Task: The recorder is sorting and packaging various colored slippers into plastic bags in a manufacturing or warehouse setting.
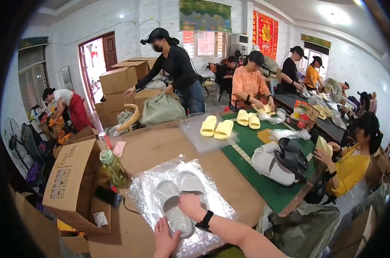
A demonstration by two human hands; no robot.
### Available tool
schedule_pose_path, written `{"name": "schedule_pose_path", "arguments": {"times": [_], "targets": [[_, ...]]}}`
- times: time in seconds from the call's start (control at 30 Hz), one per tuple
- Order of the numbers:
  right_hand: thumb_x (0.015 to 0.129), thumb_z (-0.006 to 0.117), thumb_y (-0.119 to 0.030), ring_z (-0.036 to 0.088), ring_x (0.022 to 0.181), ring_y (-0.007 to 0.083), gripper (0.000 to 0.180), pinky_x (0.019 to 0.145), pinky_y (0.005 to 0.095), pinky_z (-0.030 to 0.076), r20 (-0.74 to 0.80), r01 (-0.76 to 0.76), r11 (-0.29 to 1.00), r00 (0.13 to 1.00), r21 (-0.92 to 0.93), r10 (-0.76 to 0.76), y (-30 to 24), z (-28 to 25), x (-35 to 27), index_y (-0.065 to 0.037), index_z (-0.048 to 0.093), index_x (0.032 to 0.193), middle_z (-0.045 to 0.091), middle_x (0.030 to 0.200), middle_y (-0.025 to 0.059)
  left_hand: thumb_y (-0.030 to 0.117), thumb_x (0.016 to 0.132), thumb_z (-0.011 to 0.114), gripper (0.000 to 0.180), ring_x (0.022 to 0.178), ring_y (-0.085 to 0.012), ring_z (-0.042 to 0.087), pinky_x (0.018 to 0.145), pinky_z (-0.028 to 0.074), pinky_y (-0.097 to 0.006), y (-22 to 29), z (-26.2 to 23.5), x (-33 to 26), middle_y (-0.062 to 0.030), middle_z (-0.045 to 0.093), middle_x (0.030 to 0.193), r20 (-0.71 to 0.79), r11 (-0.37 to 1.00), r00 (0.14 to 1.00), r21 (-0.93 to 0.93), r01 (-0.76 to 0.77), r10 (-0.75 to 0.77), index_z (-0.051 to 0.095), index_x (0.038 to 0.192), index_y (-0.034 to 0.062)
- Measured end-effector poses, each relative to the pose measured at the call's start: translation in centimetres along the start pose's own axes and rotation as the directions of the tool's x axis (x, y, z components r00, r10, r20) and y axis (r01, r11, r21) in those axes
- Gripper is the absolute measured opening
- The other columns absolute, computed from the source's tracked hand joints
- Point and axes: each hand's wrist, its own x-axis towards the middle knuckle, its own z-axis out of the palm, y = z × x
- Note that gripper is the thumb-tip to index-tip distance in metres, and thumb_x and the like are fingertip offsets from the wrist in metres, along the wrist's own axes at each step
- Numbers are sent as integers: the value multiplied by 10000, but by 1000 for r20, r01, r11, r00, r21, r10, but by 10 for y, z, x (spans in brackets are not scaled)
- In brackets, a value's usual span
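Observation:
A pair of pale grey slippers [180, 198] lies side by side inside a clear plastic bag [144, 188] on the brown table [156, 146] just in front of me. My right hand [190, 204] presses down on the slippers near their heels, a black band on its wrist. My left hand [165, 238] rests flat on the bag's near edge, touching the heel of the left slipper. Neither hand grips anything.
A green bottle [114, 167], a dark phone [108, 196] and an open cardboard box [77, 180] stand to my left. Yellow slippers [217, 127] on a bag and white and dark slippers [275, 161] lie further along. Several people work around the tables.

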Motion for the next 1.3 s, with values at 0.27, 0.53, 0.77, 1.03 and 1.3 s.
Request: {"name": "schedule_pose_path", "arguments": {"times": [0.27, 0.53, 0.77, 1.03, 1.3], "targets": [[798, 629, -193, 691, 793, 317, 172, 686, 435, 568, -75, -105, 992, 991, 68, 110, 26, 4, 4, -41, 692, 846, 700, 835, 141, 495, 849, 694, 965, 1407, -469, 294, 1147, 289, -511, 10, -6, -2, -300, 338, 1522, 76, 983, 990, -134, 129, -120, 279, 1490, -94], [829, 731, -395, 701, 838, 277, 345, 718, 400, 553, 53, -75, 997, 996, -31, 76, 22, -9, 6, -52, 721, 867, 691, 827, 127, 573, 884, 612, 906, 1415, -486, 285, 1152, 257, -552, 14, -10, -3, -328, 305, 1535, 101, 998, 993, 32, 61, -64, 362, 1468, -72], [802, 685, -284, 687, 811, 368, 264, 734, 465, 545, 66, -165, 961, 986, 223, 154, 34, -7, 18, -22, 693, 829, 698, 811, 184, 546, 892, 612, 852, 1383, -509, 317, 1138, 285, -540, 13, -9, -2, -328, 315, 1532, 69, 998, 996, 23, 63, -64, 400, 1449, -63], [787, 664, -275, 673, 795, 386, 251, 728, 486, 535, -42, -191, 947, 977, 257, 208, 84, -12, 22, -29, 666, 837, 687, 801, 192, 581, 866, 636, 916, 1423, -473, 280, 1133, 284, -550, 14, -2, -3, -321, 272, 1558, 90, 995, 993, 70, 75, -81, 376, 1472, -55], [798, 661, -257, 655, 742, 386, 223, 691, 483, 522, -8, -78, 897, 996, 436, 90, 51, -39, -5, -34, 643, 793, 665, 767, 193, 526, 845, 651, 849, 1385, -495, 305, 1150, 262, -548, 15, -1, -4, -315, 340, 1520, 44, 995, 994, 29, 95, -96, 436, 1435, -46]]}}
